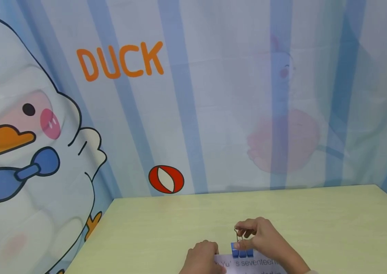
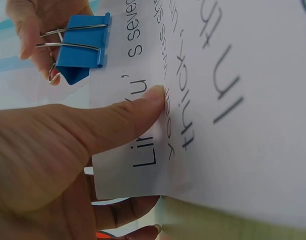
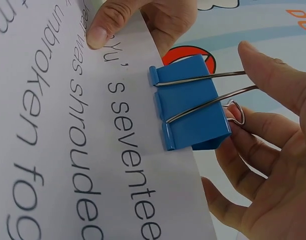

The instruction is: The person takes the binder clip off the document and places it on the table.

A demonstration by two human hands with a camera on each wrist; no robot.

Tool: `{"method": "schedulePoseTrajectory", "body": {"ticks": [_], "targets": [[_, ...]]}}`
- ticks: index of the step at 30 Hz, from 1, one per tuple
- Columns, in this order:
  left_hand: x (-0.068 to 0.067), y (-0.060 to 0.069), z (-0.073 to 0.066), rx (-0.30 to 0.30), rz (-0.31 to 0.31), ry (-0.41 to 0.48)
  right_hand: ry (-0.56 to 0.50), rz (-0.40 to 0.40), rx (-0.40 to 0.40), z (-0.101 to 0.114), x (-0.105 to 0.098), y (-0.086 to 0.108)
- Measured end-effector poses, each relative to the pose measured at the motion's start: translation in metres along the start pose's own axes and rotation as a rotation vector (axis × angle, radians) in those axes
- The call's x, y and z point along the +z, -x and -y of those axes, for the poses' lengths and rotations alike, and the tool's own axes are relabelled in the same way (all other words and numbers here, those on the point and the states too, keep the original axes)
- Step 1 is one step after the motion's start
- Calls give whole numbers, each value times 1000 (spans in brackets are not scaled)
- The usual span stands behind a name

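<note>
A blue binder clip (image 3: 193, 102) sits on the top edge of a white printed sheet of paper (image 3: 137, 175), its jaws over the edge. My right hand (image 1: 265, 239) has the clip by its silver wire handles, thumb at one and fingertips at the other. Beside it, my left hand (image 1: 200, 258) pinches the paper near its corner, thumb on the printed face and fingers behind, as the left wrist view shows. Large black text runs across the sheet. In the head view the lower part of the paper falls outside the picture.
Under the hands lies a pale yellow table (image 1: 152, 224). Behind it hangs a blue-and-white striped curtain (image 1: 221, 95) printed with the word DUCK, a red ball and a large white cartoon duck at the left.
</note>
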State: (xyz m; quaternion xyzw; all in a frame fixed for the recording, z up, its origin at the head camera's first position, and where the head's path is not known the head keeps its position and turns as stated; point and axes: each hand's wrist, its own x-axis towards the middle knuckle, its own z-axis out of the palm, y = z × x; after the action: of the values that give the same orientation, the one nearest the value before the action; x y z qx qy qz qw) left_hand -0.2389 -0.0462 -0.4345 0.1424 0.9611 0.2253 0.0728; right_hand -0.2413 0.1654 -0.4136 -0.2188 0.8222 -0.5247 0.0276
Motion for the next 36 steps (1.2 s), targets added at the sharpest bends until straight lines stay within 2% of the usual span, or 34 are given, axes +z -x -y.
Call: {"method": "schedulePoseTrajectory", "body": {"ticks": [12, 16, 22, 30, 36], "targets": [[-1, -3, -2, -37, 26, -6, -9, 15, -65, 8, -5, 0], [0, -4, -1, -31, 23, -10, -18, 12, -68, 10, -4, 0], [1, -4, 1, -39, 24, -5, -46, 7, -41, 11, -5, 1], [2, -2, 1, -75, 23, 50, -176, 24, 17, 11, -8, 4], [3, 0, 3, -108, 34, 157, -208, -1, 58, 10, -8, 4]]}}
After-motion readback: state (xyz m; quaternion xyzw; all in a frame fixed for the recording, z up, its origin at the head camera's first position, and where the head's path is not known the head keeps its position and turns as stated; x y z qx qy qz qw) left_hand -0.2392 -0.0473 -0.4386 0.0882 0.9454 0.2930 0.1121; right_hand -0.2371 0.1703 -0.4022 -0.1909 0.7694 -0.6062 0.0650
